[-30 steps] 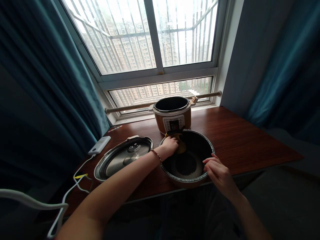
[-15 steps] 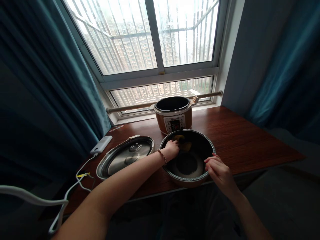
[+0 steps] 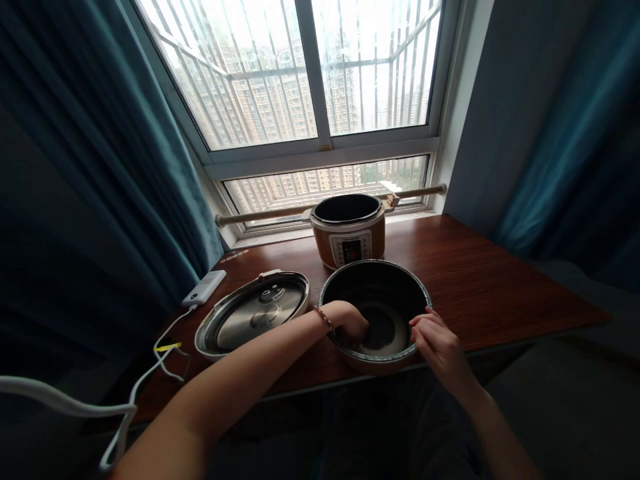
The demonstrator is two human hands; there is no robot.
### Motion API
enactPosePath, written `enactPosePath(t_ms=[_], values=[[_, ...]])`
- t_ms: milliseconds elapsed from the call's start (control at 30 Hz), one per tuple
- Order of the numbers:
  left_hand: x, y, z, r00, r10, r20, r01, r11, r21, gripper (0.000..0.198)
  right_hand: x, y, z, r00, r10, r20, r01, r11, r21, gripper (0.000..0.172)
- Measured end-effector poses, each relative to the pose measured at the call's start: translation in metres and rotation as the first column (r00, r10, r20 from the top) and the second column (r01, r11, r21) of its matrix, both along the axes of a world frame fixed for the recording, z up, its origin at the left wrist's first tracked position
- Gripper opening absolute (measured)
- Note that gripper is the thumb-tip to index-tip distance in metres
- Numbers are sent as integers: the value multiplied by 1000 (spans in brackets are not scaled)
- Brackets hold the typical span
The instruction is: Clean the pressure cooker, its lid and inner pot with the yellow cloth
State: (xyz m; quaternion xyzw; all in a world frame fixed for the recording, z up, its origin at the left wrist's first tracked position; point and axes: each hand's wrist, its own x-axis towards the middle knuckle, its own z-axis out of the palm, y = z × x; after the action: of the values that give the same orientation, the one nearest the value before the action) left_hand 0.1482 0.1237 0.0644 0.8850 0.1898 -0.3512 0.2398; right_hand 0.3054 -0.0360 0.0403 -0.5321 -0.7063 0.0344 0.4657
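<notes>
A dark inner pot [image 3: 381, 275] with a speckled rim sits near the table's front edge. My right hand [image 3: 439, 341] pinches the right side of that rim, thumb and fingers closed over it. Inside the pot, my left hand [image 3: 350, 321] is down against the lower left wall with its fingers curled under. A yellow cloth, seen at those fingers half a second ago, is now hidden beneath the hand. Behind the pot stands the brown and white electric cooker body [image 3: 349, 241], its top uncovered.
Left of the pot, the cooker lid [image 3: 265, 313] lies with its metal inside facing up. A white power bank [image 3: 205, 288] with a white cable [image 3: 133, 390] rests farther left on the wooden table [image 3: 480, 273]. The window [image 3: 320, 80] and its rail stand behind.
My left hand has moved from the pot's upper left wall down toward its lower left, and the yellow cloth has gone out of sight. My right hand stays on the rim.
</notes>
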Motion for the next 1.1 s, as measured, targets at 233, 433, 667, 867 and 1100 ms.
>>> enactPosePath(t_ms=[233, 433, 667, 867, 1100], values=[[8, -29, 23, 990, 26, 141, 15, 960, -280, 34, 0, 1, -1, 1000, 2, 6, -2, 1000, -4, 21], [-33, -58, 71, 904, 107, 413, -181, 973, 145, 27, 3, -1, 18, 995, 30, 100, -14, 988, -154, 23], [-72, -139, 37, 339, 232, 912, -658, 751, 53, 26, -19, 36, 57, 927, 231, 297, -66, 877, -475, 18], [-65, -149, 0, 213, -22, 977, -682, 713, 165, 25, -62, 86, 42, 656, 716, 238, -201, 470, -859, 17], [-64, -144, -1, 128, -53, 990, -701, 702, 128, 24, -41, 107, 7, 714, 698, 55, -118, 197, -973, 15]])
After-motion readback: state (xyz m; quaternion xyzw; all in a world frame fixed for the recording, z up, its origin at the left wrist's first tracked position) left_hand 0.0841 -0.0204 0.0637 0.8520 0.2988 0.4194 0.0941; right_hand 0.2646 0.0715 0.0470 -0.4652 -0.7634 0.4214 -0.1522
